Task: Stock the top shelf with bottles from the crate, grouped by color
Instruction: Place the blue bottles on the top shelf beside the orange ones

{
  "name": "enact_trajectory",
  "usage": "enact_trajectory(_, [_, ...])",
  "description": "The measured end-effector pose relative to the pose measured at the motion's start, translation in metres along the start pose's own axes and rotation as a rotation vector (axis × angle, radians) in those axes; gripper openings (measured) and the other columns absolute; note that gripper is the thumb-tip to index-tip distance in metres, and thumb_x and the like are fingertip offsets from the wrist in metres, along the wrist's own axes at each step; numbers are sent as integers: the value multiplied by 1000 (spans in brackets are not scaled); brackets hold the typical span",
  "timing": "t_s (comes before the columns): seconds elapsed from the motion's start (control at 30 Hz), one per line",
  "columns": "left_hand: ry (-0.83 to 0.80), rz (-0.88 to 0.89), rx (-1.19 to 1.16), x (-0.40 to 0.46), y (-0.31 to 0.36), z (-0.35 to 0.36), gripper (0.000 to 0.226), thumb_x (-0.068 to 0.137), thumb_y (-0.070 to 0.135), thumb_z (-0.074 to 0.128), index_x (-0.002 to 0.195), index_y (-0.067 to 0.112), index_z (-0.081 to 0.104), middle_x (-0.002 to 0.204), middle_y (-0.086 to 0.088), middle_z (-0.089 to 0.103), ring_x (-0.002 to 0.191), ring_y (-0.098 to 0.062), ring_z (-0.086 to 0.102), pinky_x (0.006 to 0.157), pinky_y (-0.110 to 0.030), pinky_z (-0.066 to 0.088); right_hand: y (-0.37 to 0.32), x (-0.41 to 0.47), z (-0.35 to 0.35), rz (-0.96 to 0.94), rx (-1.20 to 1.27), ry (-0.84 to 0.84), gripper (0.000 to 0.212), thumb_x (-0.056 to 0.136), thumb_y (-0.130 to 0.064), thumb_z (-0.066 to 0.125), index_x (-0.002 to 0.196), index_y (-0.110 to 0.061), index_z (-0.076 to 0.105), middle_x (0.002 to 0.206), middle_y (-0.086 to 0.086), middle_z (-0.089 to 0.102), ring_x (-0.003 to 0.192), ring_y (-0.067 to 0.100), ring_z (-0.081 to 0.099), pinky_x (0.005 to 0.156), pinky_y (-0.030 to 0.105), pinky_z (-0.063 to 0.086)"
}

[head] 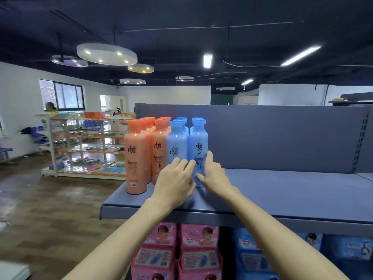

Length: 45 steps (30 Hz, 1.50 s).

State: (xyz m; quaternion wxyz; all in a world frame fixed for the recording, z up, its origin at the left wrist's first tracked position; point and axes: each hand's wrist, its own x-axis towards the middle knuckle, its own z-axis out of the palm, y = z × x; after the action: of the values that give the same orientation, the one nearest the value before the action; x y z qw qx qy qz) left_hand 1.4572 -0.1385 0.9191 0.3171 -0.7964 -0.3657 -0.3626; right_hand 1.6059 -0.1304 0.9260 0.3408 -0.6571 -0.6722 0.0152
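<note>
Below us pink packs (198,253) & blue packs (254,259); to our left bg rack w/ assorted goods (88,142), wood floor (50,209).

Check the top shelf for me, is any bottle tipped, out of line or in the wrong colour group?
Nothing stands out: the orange plastic bottles and blue plastic bottles stand upright in separate rows on the grey metal shelf.
</note>
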Motion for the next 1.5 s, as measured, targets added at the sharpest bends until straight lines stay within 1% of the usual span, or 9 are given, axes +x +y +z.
enact_trajectory(0.23, [-45,-28,9,0,5,-5,31,61,18,68,89,12,57,70,-2,52,68,-24,49,53,-32,44,0,-9,-16,92,-4,-107,49,87,-36,68,119,-12,40,111,12,56,98,33,56,74,36,48])
enact_trajectory(0.4, [-108,-62,30,1,12,-14,34,60,21,72,90,12,58,69,-1,52,63,-23,49,48,-29,38,2,-23,-44,60,-101,-121,44,87,-40,69,109,-12,42,98,6,44,90,28,47,68,35,41])
enact_trajectory(0.53, [-196,-118,55,2,29,-22,33,75,27,61,105,14,55,80,-1,54,71,-22,48,53,-29,29,6,-40,-64,7,-215,-101,41,90,-41,66,103,-10,41,83,1,41,87,29,49,67,35,39])
enact_trajectory(0.6, [-247,-126,37,4,43,-25,34,84,29,52,114,15,48,88,0,52,77,-22,45,57,-31,28,10,-51,-74,-18,-282,-97,41,91,-42,64,101,-10,41,85,4,43,84,29,48,66,36,38])
enact_trajectory(0.77, [-276,-78,-25,12,88,-29,29,86,29,50,112,15,47,89,0,54,80,-22,49,55,-32,32,33,-82,-105,-27,-389,-57,40,93,-40,63,102,-9,41,90,9,47,80,30,46,64,35,36])
enact_trajectory(0.9, [-161,-17,-140,11,124,-28,27,80,26,56,104,14,53,81,0,56,75,-23,53,49,-30,32,57,-114,-129,-60,-521,-17,38,94,-37,61,111,-8,43,92,9,54,87,34,55,64,35,34])
enact_trajectory(1.07, [-33,261,-241,-25,164,-21,16,72,18,58,87,14,56,70,1,52,64,-23,48,46,-32,35,91,-177,-133,-188,-652,-2,42,96,-36,54,127,-9,44,111,8,61,99,35,62,73,40,48])
enact_trajectory(1.33, [-208,207,-326,-74,198,5,22,74,26,50,91,14,55,72,2,52,67,-22,51,46,-29,32,146,-233,-92,-234,-605,-21,62,85,-30,74,135,-1,52,115,12,68,95,31,69,64,40,56])
enact_trajectory(1.5, [-384,184,-381,-139,215,33,33,68,26,67,96,13,56,74,1,54,67,-22,53,46,-29,32,179,-263,-44,-131,-484,-172,62,95,-37,60,144,-5,39,129,11,59,111,30,62,80,43,54])
